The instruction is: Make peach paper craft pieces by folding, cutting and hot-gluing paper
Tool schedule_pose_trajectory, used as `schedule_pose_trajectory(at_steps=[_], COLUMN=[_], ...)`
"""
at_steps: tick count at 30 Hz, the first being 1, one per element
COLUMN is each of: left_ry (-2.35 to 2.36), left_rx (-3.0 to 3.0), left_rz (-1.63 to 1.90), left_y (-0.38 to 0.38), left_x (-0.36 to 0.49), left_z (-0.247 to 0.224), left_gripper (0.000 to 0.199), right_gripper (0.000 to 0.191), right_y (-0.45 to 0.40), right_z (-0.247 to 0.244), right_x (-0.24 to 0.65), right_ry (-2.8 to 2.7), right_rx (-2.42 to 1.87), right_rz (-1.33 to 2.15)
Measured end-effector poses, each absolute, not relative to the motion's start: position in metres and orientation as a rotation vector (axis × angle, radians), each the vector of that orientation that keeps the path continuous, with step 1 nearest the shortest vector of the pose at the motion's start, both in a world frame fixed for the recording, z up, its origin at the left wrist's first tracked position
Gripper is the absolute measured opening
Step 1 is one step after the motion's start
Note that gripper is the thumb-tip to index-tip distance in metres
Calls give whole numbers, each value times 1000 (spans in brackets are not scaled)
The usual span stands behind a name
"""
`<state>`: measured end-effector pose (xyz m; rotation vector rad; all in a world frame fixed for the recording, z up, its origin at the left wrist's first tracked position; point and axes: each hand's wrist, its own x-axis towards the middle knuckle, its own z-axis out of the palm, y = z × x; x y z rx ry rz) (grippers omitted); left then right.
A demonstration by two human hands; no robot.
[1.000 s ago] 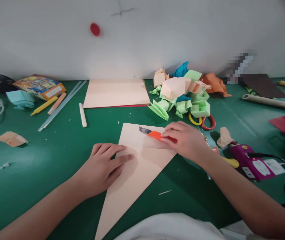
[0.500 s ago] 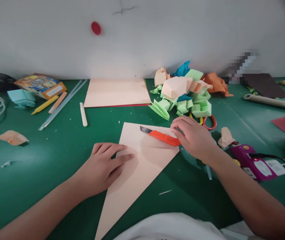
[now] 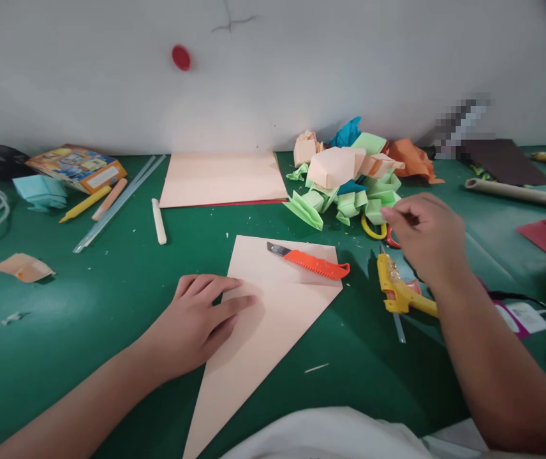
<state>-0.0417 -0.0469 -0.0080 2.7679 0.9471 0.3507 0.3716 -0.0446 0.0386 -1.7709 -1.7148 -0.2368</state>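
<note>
My left hand (image 3: 206,319) lies open on a folded peach sheet of paper (image 3: 263,344), its fingers spread near the left edge. A utility knife (image 3: 314,262) with an orange handle and its blade out rests on the sheet's upper part. My right hand (image 3: 433,239) is raised to the right of the sheet, in front of the crumpled paper heap. Its thumb and fingers are drawn together, and anything tiny between them cannot be made out. Below it lies a yellow glue gun (image 3: 400,290). Scissors (image 3: 373,228) with yellow and red handles are partly hidden by that hand.
Crumpled and folded papers (image 3: 337,169) are heaped at the back. Left of them lies a stack of peach sheets (image 3: 225,178). Crayons (image 3: 86,204), clear glue sticks (image 3: 117,204) and a box (image 3: 79,167) are at left. A purple power strip (image 3: 516,319) with cables is at right.
My right hand has moved right and slightly up, away from the utility knife's end, uncovering it and the glue gun. My left hand has stayed on the sheet.
</note>
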Motion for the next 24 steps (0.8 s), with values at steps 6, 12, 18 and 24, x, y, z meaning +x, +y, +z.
schedule_pose_trajectory(at_steps=[6,12,18,24], left_ry=[951,938,923,943], left_rx=[2771,2774,2794,2772], left_rz=[335,327,331,364], left_y=[-48,-46,-46,-48], left_x=[-41,-42,-43,-41], left_z=[-8,-8,-10,-10], left_gripper=[41,43,42,41], right_gripper=[44,14,21,18], right_y=[-48,-41,-44,-53], right_z=[42,32,24,18], right_x=[392,386,356,316], right_ry=[-1699,-1869,-2317,-2457], right_rx=[-1794,-1721,-1469,-1503], right_rz=[-321,-246,-76,25])
